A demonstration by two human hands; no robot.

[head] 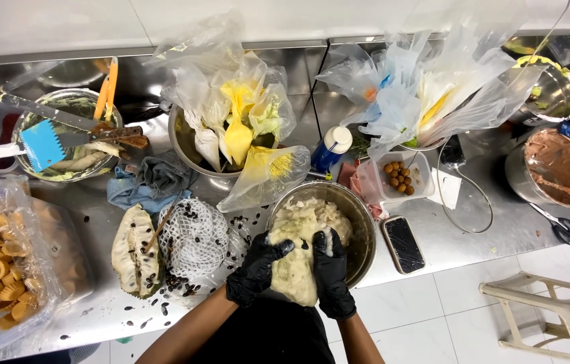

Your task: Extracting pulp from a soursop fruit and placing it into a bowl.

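Both gloved hands, left hand (256, 269) and right hand (331, 271), are pressed around a pale lump of pulp (296, 268) held over the near rim of the metal bowl (364, 219). Squeezed harder, the slippery lump could slide out and drop off the counter edge.
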